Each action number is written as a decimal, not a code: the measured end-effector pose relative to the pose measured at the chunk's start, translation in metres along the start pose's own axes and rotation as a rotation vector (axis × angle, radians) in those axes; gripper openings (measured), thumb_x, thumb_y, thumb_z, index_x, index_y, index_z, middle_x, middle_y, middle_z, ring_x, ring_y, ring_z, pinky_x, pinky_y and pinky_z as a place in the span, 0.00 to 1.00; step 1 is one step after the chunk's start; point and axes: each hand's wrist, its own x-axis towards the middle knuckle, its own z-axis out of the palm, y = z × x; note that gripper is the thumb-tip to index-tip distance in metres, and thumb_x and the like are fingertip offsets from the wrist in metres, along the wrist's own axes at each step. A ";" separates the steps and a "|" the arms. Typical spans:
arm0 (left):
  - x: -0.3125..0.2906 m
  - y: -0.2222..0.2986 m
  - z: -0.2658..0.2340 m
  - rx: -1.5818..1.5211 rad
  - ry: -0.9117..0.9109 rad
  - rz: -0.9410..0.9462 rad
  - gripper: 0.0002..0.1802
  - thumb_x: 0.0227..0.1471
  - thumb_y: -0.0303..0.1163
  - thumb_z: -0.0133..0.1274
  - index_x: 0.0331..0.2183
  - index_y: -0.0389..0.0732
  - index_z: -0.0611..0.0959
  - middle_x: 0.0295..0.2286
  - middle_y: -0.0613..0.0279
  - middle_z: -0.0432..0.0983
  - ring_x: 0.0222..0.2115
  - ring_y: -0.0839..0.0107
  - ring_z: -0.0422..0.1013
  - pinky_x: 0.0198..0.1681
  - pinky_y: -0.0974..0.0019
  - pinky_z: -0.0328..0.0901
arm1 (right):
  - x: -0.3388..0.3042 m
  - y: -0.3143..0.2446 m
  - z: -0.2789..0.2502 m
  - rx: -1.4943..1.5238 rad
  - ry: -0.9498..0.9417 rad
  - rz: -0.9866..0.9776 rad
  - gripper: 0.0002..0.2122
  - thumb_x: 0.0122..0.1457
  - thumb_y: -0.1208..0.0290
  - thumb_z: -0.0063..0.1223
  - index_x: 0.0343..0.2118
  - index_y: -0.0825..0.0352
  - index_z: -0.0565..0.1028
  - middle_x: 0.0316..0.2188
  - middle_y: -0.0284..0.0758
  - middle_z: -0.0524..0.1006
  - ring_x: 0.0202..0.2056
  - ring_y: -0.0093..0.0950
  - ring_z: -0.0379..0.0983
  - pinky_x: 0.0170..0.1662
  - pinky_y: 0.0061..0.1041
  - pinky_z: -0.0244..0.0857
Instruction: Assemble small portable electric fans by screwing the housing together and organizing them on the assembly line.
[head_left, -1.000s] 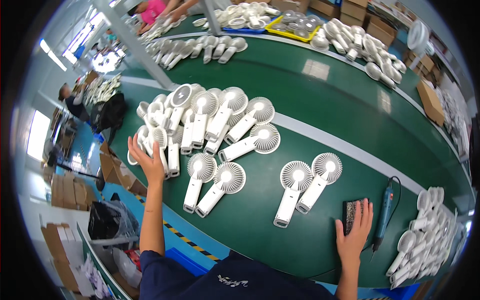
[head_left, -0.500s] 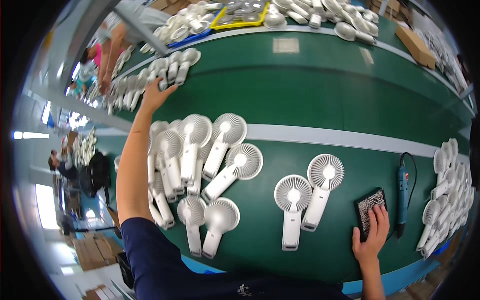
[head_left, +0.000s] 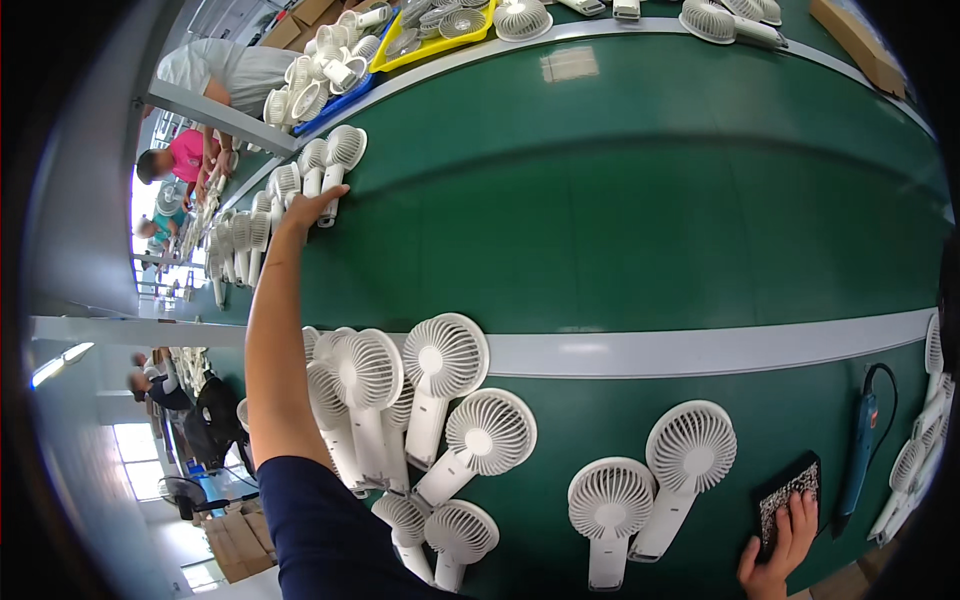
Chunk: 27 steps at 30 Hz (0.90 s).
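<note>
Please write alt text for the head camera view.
The left hand reaches far across a green conveyor belt to a white handheld fan. The right hand rests on a dark speckled pad, near more white fans.

Left hand point(head_left: 312, 208) touches a white handheld fan point(head_left: 338, 165) on the green tabletop point(head_left: 640, 200); right hand point(head_left: 778, 545) rests on a dark speckled pad point(head_left: 785, 490).

sleeve point(head_left: 320, 520): short, dark navy | left forearm point(head_left: 272, 350): bare | right hand point(head_left: 780, 550): bare, ungloved
</note>
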 end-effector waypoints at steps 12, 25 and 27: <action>-0.055 0.070 0.029 0.300 0.333 0.068 0.61 0.34 0.63 0.64 0.54 0.18 0.70 0.52 0.30 0.71 0.53 0.41 0.71 0.59 0.53 0.64 | 0.032 -0.006 -0.002 0.025 0.142 -0.076 0.20 0.59 0.66 0.55 0.52 0.73 0.74 0.55 0.50 0.74 0.59 0.53 0.67 0.62 0.52 0.59; -0.083 0.099 0.041 0.305 0.004 0.347 0.57 0.31 0.75 0.62 0.52 0.38 0.81 0.53 0.39 0.73 0.58 0.41 0.63 0.63 0.51 0.56 | 0.040 -0.019 -0.014 0.089 0.145 -0.114 0.21 0.60 0.66 0.54 0.51 0.79 0.74 0.54 0.58 0.73 0.57 0.59 0.67 0.61 0.54 0.60; -0.087 0.100 0.050 0.287 0.044 0.329 0.60 0.33 0.78 0.58 0.56 0.40 0.78 0.52 0.39 0.73 0.56 0.37 0.63 0.62 0.49 0.57 | 0.044 -0.027 -0.017 0.113 0.152 -0.153 0.22 0.60 0.66 0.54 0.51 0.79 0.74 0.54 0.59 0.73 0.57 0.60 0.67 0.61 0.55 0.59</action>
